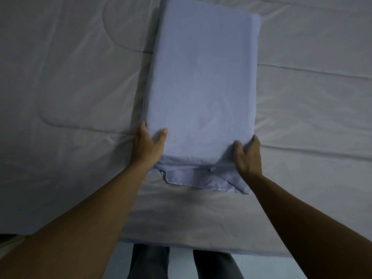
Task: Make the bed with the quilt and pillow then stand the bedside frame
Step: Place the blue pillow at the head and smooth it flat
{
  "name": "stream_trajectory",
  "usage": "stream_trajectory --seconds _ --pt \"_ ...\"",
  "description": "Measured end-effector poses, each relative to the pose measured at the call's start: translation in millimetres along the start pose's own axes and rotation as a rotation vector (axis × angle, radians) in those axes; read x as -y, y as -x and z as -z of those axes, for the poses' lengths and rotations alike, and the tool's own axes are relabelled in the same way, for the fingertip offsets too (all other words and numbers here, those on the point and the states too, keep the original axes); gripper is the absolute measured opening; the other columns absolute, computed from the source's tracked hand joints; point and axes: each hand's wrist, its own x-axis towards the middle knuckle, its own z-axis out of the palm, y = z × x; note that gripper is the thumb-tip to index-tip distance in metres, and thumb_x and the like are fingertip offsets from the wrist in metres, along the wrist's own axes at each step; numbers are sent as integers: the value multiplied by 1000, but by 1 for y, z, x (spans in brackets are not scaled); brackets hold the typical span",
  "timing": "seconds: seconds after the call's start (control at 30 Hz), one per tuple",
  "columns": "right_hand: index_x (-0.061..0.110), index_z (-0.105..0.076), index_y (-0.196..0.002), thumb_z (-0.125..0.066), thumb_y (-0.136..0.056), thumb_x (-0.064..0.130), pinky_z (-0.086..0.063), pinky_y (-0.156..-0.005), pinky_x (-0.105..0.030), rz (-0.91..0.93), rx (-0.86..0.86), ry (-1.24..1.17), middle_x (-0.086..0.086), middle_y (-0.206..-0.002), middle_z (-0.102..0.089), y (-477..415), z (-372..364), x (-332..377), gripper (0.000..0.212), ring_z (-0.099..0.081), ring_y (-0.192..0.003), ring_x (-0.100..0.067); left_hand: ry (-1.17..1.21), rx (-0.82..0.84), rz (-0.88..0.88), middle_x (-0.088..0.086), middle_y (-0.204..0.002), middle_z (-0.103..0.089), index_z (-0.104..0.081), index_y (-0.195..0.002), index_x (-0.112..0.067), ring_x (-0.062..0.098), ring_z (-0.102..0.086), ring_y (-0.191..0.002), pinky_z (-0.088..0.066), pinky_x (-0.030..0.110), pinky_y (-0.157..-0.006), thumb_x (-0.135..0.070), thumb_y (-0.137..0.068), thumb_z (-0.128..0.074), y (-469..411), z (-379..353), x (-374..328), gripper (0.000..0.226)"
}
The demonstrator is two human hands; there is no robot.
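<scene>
A blue pillow [201, 81] lies lengthwise on the pale grey quilt [70, 87], its far end near the top of the view. My left hand [150, 143] grips its near left corner, thumb on top. My right hand [248, 156] grips the near right corner, fingers curled around the edge. The loose open end of the pillowcase [201, 178] spills flat onto the quilt between my wrists. The quilt is spread over the bed and shows stitched seams and light wrinkles. No bedside frame is in view.
The near edge of the bed [201, 244] runs across the bottom of the view. Below it my legs [149, 262] in dark trousers stand on a pale floor [181, 264].
</scene>
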Motion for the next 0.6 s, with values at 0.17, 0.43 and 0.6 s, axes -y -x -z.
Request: stream_trajectory --seconds 0.17,0.43,0.6 --pt "13 -43 -145 -51 -94 59 -43 -99 -40 -223 9 -83 -16 -141 -55 -17 -10 -9 69 -54 -125 -38 137 58 130 2 -144 -51 -34 -147 -28 29 -53 -125 -43 40 -105 -63 -69 -70 -31 -11 13 93" --pt "10 -67 -103 -64 -86 49 -50 -71 -32 -246 54 -248 -3 -97 -69 -8 19 3 43 -64 -88 -21 300 99 74 -7 -125 -63 -54 -132 -29 19 -61 -110 -49 40 -100 -54 -54 -77 -14 12 7 85" --pt "17 -64 -110 -64 -85 54 -54 -80 -39 -206 37 -168 -2 -102 -68 40 38 -17 45 -65 -93 -24 252 178 89 -6 -131 -59 -49 -136 -28 21 -58 -116 -47 42 -102 -61 -45 -74 34 28 26 100"
